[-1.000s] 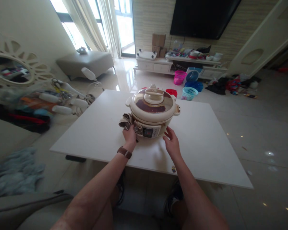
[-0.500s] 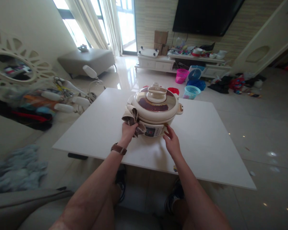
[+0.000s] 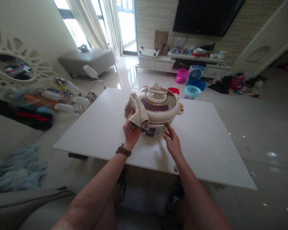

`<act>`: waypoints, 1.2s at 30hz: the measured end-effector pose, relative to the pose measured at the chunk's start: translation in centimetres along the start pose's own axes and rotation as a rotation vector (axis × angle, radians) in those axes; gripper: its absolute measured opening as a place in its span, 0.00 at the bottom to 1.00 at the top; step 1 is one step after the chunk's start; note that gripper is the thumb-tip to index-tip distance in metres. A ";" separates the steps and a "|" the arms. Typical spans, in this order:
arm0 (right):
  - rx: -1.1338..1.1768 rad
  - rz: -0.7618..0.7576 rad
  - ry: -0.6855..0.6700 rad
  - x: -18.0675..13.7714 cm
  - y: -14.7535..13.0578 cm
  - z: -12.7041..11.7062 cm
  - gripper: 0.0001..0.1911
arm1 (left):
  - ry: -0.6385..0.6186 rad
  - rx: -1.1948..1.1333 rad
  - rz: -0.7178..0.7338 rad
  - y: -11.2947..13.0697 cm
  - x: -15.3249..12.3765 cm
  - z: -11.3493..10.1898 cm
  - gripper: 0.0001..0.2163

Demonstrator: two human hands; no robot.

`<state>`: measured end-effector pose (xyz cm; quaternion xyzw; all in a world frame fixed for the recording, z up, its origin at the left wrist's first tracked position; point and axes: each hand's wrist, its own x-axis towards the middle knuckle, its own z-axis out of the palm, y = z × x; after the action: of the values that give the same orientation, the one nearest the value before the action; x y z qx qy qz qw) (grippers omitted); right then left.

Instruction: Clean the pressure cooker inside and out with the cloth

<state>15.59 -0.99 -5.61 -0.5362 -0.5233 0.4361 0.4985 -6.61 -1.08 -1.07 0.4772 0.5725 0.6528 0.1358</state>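
A cream electric pressure cooker (image 3: 163, 116) stands on the white table (image 3: 201, 140), its lid closed. The lid has a clear and dark red panel with a raised handle (image 3: 157, 92) on top. Bunched in my left hand (image 3: 131, 130) is a beige and brown patterned cloth (image 3: 139, 111), pressed against the cooker's left front side, where it covers part of the rim and body. My right hand (image 3: 172, 140) rests its fingertips against the cooker's lower right front, beside the control panel (image 3: 152, 131). Its thumb is apart from the fingers.
Past the table stand a pink basket (image 3: 181, 76) and a light blue basket (image 3: 191, 92) on the floor. A low white cabinet (image 3: 156, 64) runs along the far wall. At left is a lamp with white shades (image 3: 81, 101); a sofa (image 3: 31, 204) is at lower left.
My left hand has moved up and slightly right with the cloth, which now spreads over the cooker's left rim and front. My right hand has stayed in place.
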 end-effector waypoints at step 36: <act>-0.057 0.007 -0.052 -0.3 -0.2 -2.0 0.36 | -0.190 0.323 0.399 2.4 4.2 1.1 0.24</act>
<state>17.50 -1.41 -5.22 -0.5406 -0.5464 0.4365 0.4677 -6.95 1.91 2.86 0.6551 0.5485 0.5192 -0.0202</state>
